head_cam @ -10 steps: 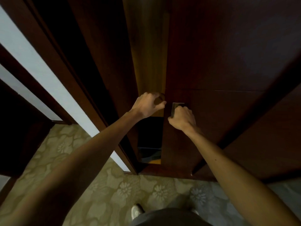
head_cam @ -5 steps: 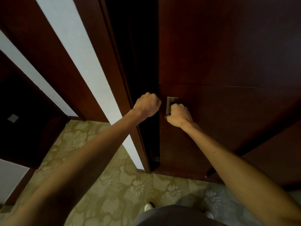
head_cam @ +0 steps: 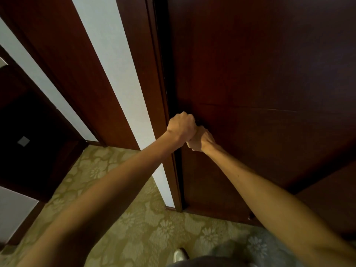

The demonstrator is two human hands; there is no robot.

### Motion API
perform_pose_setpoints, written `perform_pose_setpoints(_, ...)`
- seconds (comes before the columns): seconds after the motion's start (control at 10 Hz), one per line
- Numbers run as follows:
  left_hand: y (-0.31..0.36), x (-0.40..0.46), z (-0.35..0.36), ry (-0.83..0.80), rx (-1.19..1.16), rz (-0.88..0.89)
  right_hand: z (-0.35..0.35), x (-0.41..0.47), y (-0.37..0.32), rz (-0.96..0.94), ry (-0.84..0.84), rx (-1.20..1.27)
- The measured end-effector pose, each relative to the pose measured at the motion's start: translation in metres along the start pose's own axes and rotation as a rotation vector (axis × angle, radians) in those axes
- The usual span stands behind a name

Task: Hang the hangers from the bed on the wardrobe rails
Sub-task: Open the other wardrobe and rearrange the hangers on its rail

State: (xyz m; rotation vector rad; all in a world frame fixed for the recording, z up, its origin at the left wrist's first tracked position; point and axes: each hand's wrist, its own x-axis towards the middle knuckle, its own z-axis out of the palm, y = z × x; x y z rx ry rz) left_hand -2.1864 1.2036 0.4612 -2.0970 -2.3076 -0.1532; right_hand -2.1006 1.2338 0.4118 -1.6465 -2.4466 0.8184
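Note:
A dark red-brown wardrobe door (head_cam: 260,74) fills the right half of the view, almost meeting the wardrobe's left post (head_cam: 161,97). Only a thin black gap is left between them. My left hand (head_cam: 181,127) is a closed fist at the door's left edge, about mid height. My right hand (head_cam: 202,140) is curled shut just below and to the right, touching the left one. Both hands cover the door handles they grip. No hanger, rail or bed is in view.
A white wall strip (head_cam: 115,74) runs beside the wardrobe. Floral carpet (head_cam: 134,218) covers the floor, with my shoe (head_cam: 180,255) on it. A dark opening (head_cam: 28,132) lies to the left. A wood panel (head_cam: 327,199) juts out at lower right.
The wide gap that showed the wardrobe's inside has narrowed to a slit. My hands, apart on two handles before, have come together and now touch. The view has swung left.

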Motion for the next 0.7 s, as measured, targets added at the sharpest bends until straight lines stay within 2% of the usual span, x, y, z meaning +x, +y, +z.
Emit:
perform_pose_setpoints(0.2, 0.004, -0.002, 0.0, 0.029, -0.023, -0.006, 0.004, 0.001, 0.0, 0.016, 0.054, 0.027)
perform_pose_setpoints(0.4, 0.004, -0.006, 0.0, 0.044, -0.111, -0.013, 0.013, -0.012, 0.024, -0.015, 0.018, 0.106)
perform_pose_setpoints(0.6, 0.013, -0.011, -0.011, 0.08, -0.241, -0.08, -0.036, -0.052, 0.079, -0.04, 0.158, 0.281)
perform_pose_setpoints(0.7, 0.018, -0.01, -0.028, 0.118, -0.345, -0.127, -0.093, -0.08, 0.096, -0.078, 0.243, 0.352)
